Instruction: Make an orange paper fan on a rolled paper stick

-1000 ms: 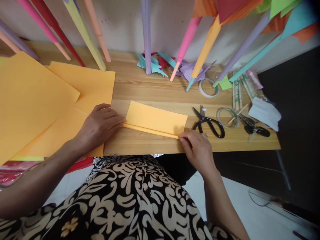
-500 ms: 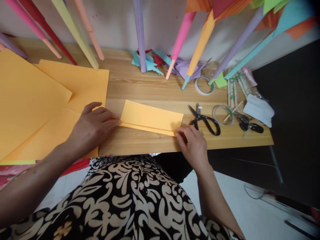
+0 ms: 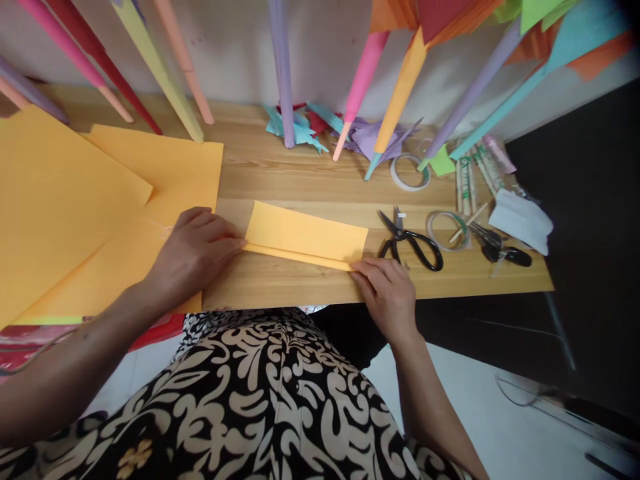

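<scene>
An orange-yellow strip of paper (image 3: 310, 230) lies on the wooden table, its near long edge rolled into a thin tube. At the tube's left end, my left hand (image 3: 203, 247) pinches the rolled edge between thumb and fingers. My right hand (image 3: 385, 283) grips the opposite end the same way, fingertips closed on the roll. The upper part of the strip stays flat. Just right of the strip, black-handled scissors (image 3: 400, 235) lie with blades spread, close to my right fingers.
Large orange sheets (image 3: 65, 200) cover the table's left side. Rolls of tape (image 3: 447, 231), keys (image 3: 493, 250) and a white paper piece (image 3: 520, 220) lie at right. Coloured paper tubes (image 3: 283, 80) lean along the wall, with purple and blue paper scraps (image 3: 295, 130) beneath.
The rolled edge looks slightly thicker and the flat part a little narrower. Both hands keep their hold at the ends; the whole view has shifted slightly.
</scene>
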`<state>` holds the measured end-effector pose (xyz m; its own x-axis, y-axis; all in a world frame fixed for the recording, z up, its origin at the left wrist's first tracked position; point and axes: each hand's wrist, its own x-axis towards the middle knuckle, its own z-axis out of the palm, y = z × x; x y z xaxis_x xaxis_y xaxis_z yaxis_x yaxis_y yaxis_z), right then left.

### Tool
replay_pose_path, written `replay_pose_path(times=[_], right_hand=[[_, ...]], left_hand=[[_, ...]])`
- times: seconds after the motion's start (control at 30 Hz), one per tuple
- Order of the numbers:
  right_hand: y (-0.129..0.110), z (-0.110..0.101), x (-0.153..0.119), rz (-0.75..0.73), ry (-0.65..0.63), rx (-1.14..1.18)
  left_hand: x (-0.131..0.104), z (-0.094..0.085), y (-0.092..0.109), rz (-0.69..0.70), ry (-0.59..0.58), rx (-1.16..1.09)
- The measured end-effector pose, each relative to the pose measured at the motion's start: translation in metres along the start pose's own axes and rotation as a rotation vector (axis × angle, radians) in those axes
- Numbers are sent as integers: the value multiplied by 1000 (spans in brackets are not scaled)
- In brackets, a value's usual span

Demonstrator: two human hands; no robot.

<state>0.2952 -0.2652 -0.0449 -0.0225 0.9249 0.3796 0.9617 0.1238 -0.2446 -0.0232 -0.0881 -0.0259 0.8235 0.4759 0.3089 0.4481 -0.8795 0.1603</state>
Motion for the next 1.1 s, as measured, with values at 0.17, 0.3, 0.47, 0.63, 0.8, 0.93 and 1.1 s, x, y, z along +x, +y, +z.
replay_pose_path(times=[0.17,0.3,0.47,0.63,0.8,0.93,1.1], right_hand=[[-1,-1,-1,-30,-21,-5],[-2,-2,0,-43,-12,-13],[-2,-2,1,-62,-16,-38],[-4,-2,3,-22,-23,-44],[-7,-4,9,-9,-44,-54],[-7,-4,11,20,-54,-55],[-8,-9,14,6,-70,-66]], left_hand=[[-1,-1,4,-5,23,-41],[1,-4,5,-73,5,-86],[4,-6,2,-58,30,-129],[9,-7,0,-63,-8,-141],[17,-3,-4,-44,-13,-132],[21,-2,-7,-31,-30,-142],[24,-3,-9,-54,-64,-139]])
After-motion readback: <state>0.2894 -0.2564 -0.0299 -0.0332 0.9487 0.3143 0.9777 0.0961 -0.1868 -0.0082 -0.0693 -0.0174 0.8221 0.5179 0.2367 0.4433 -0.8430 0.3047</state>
